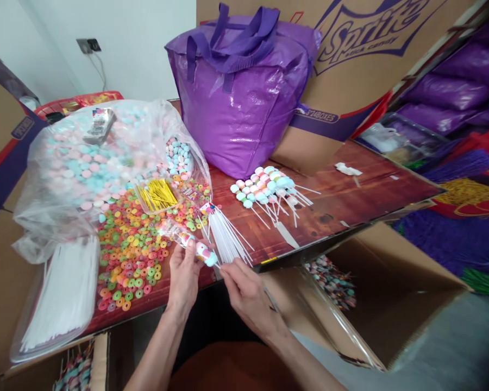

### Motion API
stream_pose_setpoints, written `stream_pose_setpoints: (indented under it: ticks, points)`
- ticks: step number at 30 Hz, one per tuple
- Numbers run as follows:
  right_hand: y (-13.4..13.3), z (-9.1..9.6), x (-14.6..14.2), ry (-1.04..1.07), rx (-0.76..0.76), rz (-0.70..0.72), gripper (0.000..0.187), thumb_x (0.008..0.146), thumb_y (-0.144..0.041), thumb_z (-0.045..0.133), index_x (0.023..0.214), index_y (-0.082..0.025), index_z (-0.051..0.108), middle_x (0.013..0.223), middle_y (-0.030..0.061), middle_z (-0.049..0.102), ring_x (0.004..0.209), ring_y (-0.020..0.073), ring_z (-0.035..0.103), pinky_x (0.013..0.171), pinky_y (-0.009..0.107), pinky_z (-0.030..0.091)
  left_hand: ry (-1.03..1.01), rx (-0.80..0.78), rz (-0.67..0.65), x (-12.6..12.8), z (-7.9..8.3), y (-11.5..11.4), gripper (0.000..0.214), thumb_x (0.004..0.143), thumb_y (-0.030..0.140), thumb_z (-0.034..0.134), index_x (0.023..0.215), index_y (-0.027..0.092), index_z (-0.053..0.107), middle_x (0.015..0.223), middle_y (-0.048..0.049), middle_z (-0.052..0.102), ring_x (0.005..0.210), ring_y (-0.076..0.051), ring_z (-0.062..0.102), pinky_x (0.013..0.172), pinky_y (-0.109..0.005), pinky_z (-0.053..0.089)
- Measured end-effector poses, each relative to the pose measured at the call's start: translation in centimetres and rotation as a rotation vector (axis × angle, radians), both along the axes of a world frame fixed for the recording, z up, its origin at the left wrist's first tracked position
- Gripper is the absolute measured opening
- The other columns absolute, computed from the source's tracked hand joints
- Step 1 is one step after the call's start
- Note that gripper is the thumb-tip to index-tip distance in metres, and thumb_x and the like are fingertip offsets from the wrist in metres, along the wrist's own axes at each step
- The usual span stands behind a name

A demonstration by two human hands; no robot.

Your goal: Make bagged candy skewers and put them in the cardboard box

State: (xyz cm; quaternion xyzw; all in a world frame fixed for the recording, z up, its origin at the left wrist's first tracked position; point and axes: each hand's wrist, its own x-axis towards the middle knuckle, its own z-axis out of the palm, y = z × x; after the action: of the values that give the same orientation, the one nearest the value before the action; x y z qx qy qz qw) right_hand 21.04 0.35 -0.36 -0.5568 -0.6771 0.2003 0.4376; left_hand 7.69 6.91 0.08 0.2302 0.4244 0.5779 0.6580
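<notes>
Just in front of me is a marshmallow stick (206,255), its pastel candies partly inside a clear printed wrapper (171,229). My left hand (185,274) pinches the wrapper around the candy end, thumb on top. My right hand (246,290) has its fingers closed on the thin white stick at the other end. Right behind them lies a fan of white sticks (228,236). Loose gummy rings (134,244) spread to the left of my left hand, and a clear box of gold twist ties (158,195) sits among them. More marshmallow sticks (264,187) are piled in front of the purple bag.
The large purple bag (244,92) stands at the back against a cardboard box (350,70). A clear plastic sack of marshmallows (85,163) fills the back left. White sticks in a bag (63,293) lie at left. An open carton (395,293) stands below the table's right edge.
</notes>
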Motion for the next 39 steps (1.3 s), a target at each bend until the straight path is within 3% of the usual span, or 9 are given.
stream_pose_setpoints:
  ticks: [3, 6, 10, 17, 21, 24, 28, 33, 39]
  points:
    - [0.1, 0.5, -0.3, 0.121, -0.071, 0.038, 0.025, 0.099, -0.02, 0.043, 0.083, -0.019, 0.063, 0.073, 0.0024, 0.054, 0.067, 0.0151, 0.052, 0.065, 0.027, 0.042, -0.032, -0.025, -0.002, -0.5, -0.1, 0.4, 0.036, 0.075, 0.045, 0.079, 0.09, 0.015, 0.066, 0.09, -0.009, 0.075, 0.084, -0.023, 0.073, 0.075, -0.034, 0.057]
    - [0.3, 0.7, -0.4, 0.358, -0.301, 0.042, 0.025, 0.096, -0.027, 0.049, 0.076, -0.019, 0.062, 0.069, 0.0, 0.054, 0.066, 0.0139, 0.052, 0.064, 0.026, 0.04, -0.062, -0.067, -0.002, -1.0, -0.3, 0.7, 0.04, 0.073, 0.047, 0.08, 0.092, 0.014, 0.066, 0.092, -0.0109, 0.075, 0.082, -0.024, 0.073, 0.075, -0.036, 0.057]
    - [1.0, 0.3, -1.5, 0.663, -0.553, -0.002, 0.025, 0.09, -0.035, 0.056, 0.073, -0.018, 0.061, 0.06, -0.0038, 0.048, 0.054, 0.0107, 0.041, 0.051, 0.023, 0.032, -0.059, -0.079, -0.04, -0.8, -0.6, 0.4, 0.037, 0.072, 0.045, 0.082, 0.087, 0.015, 0.065, 0.085, -0.0073, 0.074, 0.078, -0.022, 0.073, 0.075, -0.035, 0.057]
    - [1.1, 1.1, -2.0, 0.636, -0.533, 0.015, 0.027, 0.088, -0.038, 0.057, 0.071, -0.017, 0.063, 0.059, -0.003, 0.049, 0.055, 0.0099, 0.042, 0.051, 0.023, 0.03, -0.052, -0.061, -0.009, -1.9, -0.4, 0.8, 0.036, 0.071, 0.043, 0.082, 0.088, 0.016, 0.065, 0.091, -0.0092, 0.075, 0.083, -0.024, 0.073, 0.075, -0.035, 0.057]
    - [1.4, 0.8, -1.6, 0.947, -0.707, 0.033, 0.027, 0.08, -0.042, 0.065, 0.074, -0.016, 0.066, 0.051, -0.0062, 0.046, 0.041, 0.0051, 0.027, 0.041, 0.022, 0.017, -0.034, -0.045, -0.042, -2.2, -0.4, 1.0, 0.035, 0.072, 0.042, 0.082, 0.089, 0.016, 0.066, 0.091, -0.0086, 0.075, 0.082, -0.023, 0.073, 0.077, -0.035, 0.057]
    - [2.1, 0.4, -2.5, 1.087, -0.721, 0.014, 0.027, 0.075, -0.042, 0.07, 0.072, -0.015, 0.066, 0.05, -0.0069, 0.046, 0.038, 0.0035, 0.025, 0.039, 0.021, 0.016, -0.024, -0.046, -0.089, -1.8, -0.7, 0.7, 0.035, 0.074, 0.042, 0.081, 0.09, 0.015, 0.066, 0.089, -0.008, 0.074, 0.082, -0.022, 0.073, 0.076, -0.034, 0.057]
    - [2.6, 0.6, -4.0, 1.016, -0.671, -0.025, 0.026, 0.08, -0.042, 0.063, 0.075, -0.017, 0.063, 0.053, -0.0071, 0.045, 0.039, 0.0047, 0.027, 0.038, 0.021, 0.019, -0.036, -0.04, -0.12, -1.8, -0.8, 0.6, 0.033, 0.076, 0.042, 0.079, 0.091, 0.015, 0.067, 0.089, -0.0081, 0.074, 0.084, -0.022, 0.073, 0.075, -0.032, 0.057]
    - [1.9, 1.3, -3.3, 0.568, -0.469, 0.039, 0.029, 0.09, -0.035, 0.054, 0.067, -0.019, 0.056, 0.06, -0.0035, 0.049, 0.056, 0.0104, 0.044, 0.054, 0.023, 0.035, -0.039, -0.067, -0.046, -3.2, -0.4, 1.6, 0.035, 0.072, 0.041, 0.083, 0.09, 0.015, 0.068, 0.094, -0.0105, 0.075, 0.089, -0.026, 0.073, 0.079, -0.036, 0.058]
    - [1.7, 0.6, -2.4, 0.471, -0.422, 0.014, 0.024, 0.094, -0.032, 0.051, 0.075, -0.02, 0.058, 0.062, -0.0035, 0.049, 0.057, 0.0123, 0.046, 0.056, 0.024, 0.037, -0.074, -0.096, -0.058, -3.0, -0.4, 1.7, 0.034, 0.07, 0.039, 0.084, 0.087, 0.015, 0.067, 0.095, -0.0109, 0.076, 0.094, -0.028, 0.073, 0.083, -0.041, 0.058]
